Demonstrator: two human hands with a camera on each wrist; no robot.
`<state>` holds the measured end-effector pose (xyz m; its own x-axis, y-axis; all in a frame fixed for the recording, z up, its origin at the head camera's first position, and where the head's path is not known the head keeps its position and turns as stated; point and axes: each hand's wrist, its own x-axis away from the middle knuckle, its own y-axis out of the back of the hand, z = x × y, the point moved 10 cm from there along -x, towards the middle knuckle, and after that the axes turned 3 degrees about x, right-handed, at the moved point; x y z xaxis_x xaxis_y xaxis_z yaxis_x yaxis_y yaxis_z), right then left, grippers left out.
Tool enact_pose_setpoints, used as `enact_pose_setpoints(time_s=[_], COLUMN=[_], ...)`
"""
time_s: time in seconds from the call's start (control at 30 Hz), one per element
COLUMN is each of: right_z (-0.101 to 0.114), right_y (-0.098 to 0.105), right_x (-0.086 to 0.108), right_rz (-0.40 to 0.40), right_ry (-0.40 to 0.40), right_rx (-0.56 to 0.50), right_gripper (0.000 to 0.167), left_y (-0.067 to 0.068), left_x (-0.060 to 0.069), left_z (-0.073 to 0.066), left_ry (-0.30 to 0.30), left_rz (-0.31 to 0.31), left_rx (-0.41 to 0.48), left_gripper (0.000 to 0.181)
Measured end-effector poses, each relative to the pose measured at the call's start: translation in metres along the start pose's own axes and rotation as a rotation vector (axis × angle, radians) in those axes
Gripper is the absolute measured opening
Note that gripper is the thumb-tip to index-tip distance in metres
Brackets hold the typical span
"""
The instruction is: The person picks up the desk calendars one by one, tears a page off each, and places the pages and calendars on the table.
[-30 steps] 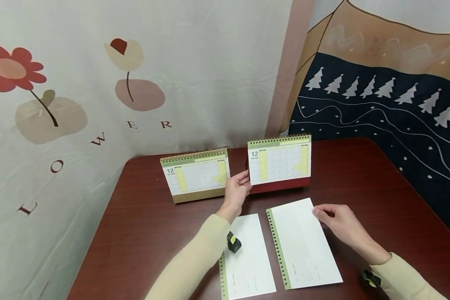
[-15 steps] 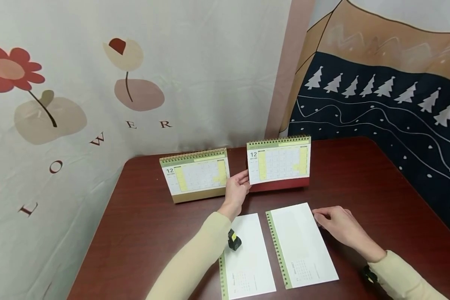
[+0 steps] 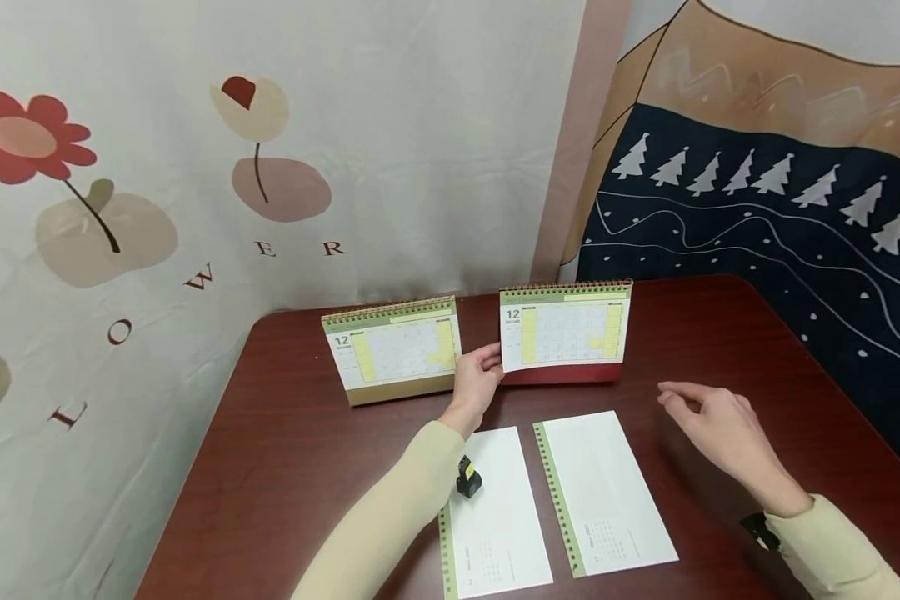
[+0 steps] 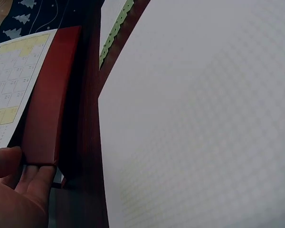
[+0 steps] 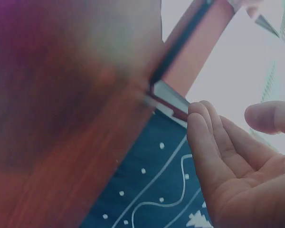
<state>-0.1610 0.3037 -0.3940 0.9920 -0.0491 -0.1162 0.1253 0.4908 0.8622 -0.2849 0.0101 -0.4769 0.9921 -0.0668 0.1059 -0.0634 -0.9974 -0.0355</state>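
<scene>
A desk calendar with a red base (image 3: 570, 325) stands at the back right of the table. My left hand (image 3: 476, 387) holds its left edge; in the left wrist view the thumb (image 4: 7, 160) lies at the page side and fingers reach past the end of the red base (image 4: 47, 114). My right hand (image 3: 727, 429) is in the air right of a white punched calendar sheet (image 3: 607, 492), touching nothing. In the right wrist view its fingers (image 5: 204, 142) are extended and the thumb stands apart from them.
Another desk calendar with a gold-brown base (image 3: 393, 354) stands to the left. A second white punched sheet (image 3: 502, 508) lies partly under my left forearm. The dark red table (image 3: 270, 467) meets patterned curtains (image 3: 420, 150) behind.
My right hand has let go of the right-hand sheet's corner and moved right. That sheet has settled flat, slightly nearer. The red-based calendar has turned slightly; my left hand stays at its edge.
</scene>
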Motion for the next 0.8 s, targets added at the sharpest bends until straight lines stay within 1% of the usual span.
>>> enact_pose_setpoints(time_s=[0.2,0.33,0.43,0.57,0.7,0.8], right_z=[-0.002,-0.006,-0.008,-0.010,-0.012,-0.014], right_y=[0.020,0.031,0.036,0.038,0.038,0.037], right_x=[-0.006,-0.010,-0.012,-0.013,-0.014,-0.013], right_rz=[-0.054,-0.089,-0.098,-0.099,-0.107,-0.111], right_ry=[0.028,0.023,0.013,-0.001,-0.018,-0.026], right_rx=[-0.029,-0.040,-0.053,-0.054,-0.047,-0.052], right_gripper=[0.038,0.037,0.038,0.040,0.043,0.047], left_y=[0.000,-0.001,-0.001,-0.001,0.000,0.003], left_x=[0.003,0.004,0.005,0.008,0.014,0.024], left_z=[0.000,0.000,0.001,-0.001,-0.008,-0.018], left_ry=[0.021,0.036,0.059,0.072,0.042,-0.007], left_rz=[0.028,0.054,0.063,0.066,0.060,0.062], left_rx=[-0.027,-0.028,-0.016,-0.012,-0.047,-0.103], left_gripper=[0.048,0.050,0.053,0.058,0.057,0.057])
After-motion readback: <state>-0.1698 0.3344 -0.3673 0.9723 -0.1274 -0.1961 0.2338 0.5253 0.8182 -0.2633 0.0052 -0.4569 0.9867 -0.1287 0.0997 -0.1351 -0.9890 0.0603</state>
